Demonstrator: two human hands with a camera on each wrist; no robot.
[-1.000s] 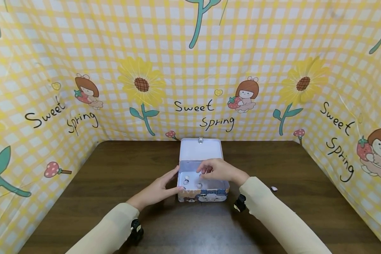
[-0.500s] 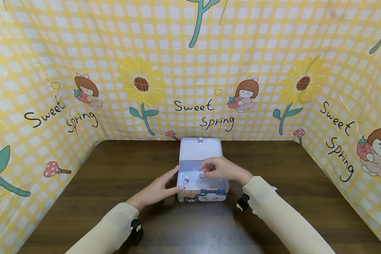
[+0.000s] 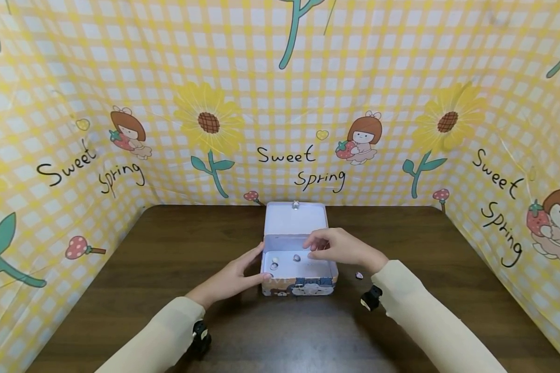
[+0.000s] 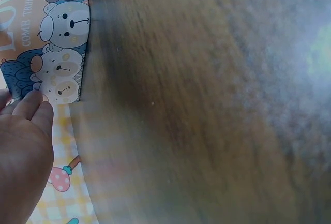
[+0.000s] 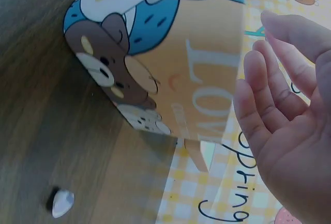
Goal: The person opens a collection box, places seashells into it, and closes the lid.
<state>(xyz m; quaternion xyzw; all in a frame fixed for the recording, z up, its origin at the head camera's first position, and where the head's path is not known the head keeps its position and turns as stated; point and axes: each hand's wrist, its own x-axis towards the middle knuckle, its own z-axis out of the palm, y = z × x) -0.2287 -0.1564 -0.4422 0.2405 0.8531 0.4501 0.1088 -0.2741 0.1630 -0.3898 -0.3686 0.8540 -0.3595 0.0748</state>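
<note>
A lidded tin box (image 3: 315, 286), printed with cartoon bears, stands on the table with its lid (image 3: 295, 220) raised at the back. Along the box's left side lies my left hand (image 3: 228, 280), its thumb touching the front corner and its fingers fairly straight. Over the right part of the box hovers my right hand (image 3: 343, 247), fingers loosely bent and nothing between them. Just left of its fingertips, a small shell-like piece (image 3: 296, 257) lies on the white box floor. Another small pale piece (image 3: 274, 264) is at the left inside, near my left hand.
On the dark wooden table (image 3: 177, 238), right of the box, lies a small pale shell-like piece (image 3: 359, 275), also visible as a pale piece (image 5: 63, 203) in the right wrist view. A yellow checked cloth (image 3: 289, 103) hangs behind and at both sides.
My right hand has let go of the small shell-like piece in the box and moved right. The arm now covers one table piece and uncovers another. My left hand stays put.
</note>
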